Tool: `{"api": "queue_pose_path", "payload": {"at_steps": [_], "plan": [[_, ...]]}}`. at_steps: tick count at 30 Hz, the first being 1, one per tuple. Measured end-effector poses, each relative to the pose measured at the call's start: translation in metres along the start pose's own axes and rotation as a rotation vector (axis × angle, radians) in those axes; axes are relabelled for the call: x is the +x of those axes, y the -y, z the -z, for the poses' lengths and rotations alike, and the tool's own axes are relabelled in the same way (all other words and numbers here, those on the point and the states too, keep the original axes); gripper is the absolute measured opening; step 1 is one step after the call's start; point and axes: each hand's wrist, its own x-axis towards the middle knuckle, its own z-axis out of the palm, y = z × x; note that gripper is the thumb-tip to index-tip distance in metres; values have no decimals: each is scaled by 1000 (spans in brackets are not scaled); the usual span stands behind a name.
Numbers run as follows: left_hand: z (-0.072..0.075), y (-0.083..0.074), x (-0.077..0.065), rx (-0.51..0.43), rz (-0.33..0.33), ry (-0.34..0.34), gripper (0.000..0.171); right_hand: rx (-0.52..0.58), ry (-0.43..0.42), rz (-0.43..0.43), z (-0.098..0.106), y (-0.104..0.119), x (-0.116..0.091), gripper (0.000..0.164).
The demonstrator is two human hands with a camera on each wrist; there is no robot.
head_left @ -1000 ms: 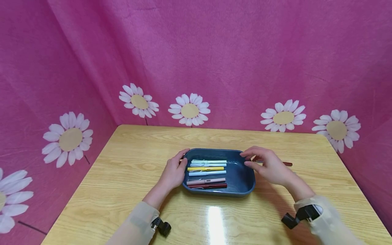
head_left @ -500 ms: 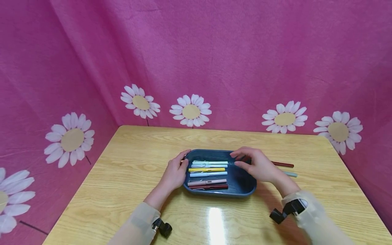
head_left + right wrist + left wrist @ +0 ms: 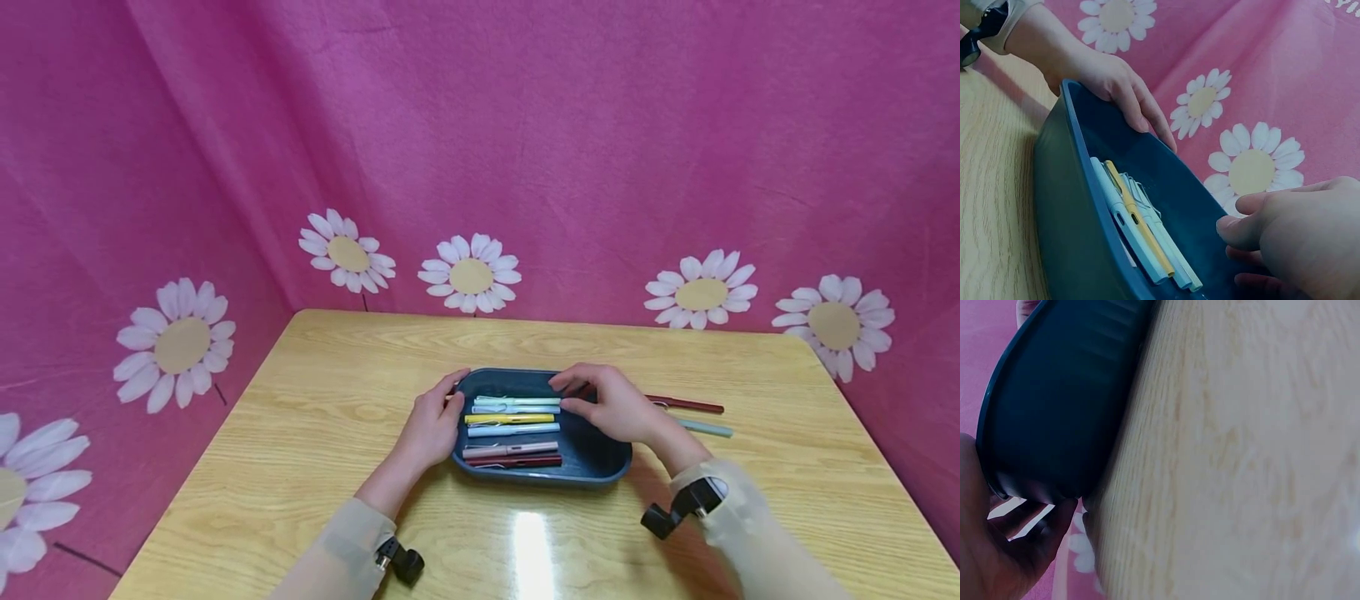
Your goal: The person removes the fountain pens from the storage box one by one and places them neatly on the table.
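A dark blue oblong box (image 3: 603,454) stands on the table and holds several capped pens laid side by side. Among them are a yellow pen (image 3: 517,419), a light blue pen (image 3: 517,430), a pinkish pen (image 3: 510,450) and a dark red pen (image 3: 517,461). My left hand (image 3: 427,425) grips the box's left end, thumb at the rim, its fingers against the outer wall in the left wrist view. Over the box's right half hovers my right hand (image 3: 611,404), fingers loosely bent near the ends of the mint pens (image 3: 536,402). In the right wrist view its thumb and fingers stand apart, holding nothing.
Right of the box, a dark red pen (image 3: 693,406) and a pale green pen (image 3: 708,428) lie on the wooden table (image 3: 360,358), partly behind the right forearm. A pink curtain (image 3: 570,167) with daisies hangs behind the table. Both wrists carry small black cameras.
My right hand has moved left from the box's right rim to above its inside, uncovering the pale green pen on the table. The left hand keeps its grip.
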Motion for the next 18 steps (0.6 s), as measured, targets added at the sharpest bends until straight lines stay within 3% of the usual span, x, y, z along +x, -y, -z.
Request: {"api": "queue_pose_path", "payload": {"at_steps": [11, 18], "plan": [[-1, 2, 0, -3, -13, -9, 45, -7, 70, -42, -13, 2, 13, 29], [-1, 2, 1, 3, -13, -12, 45, -75, 97, -35, -22, 2, 17, 26]]}}
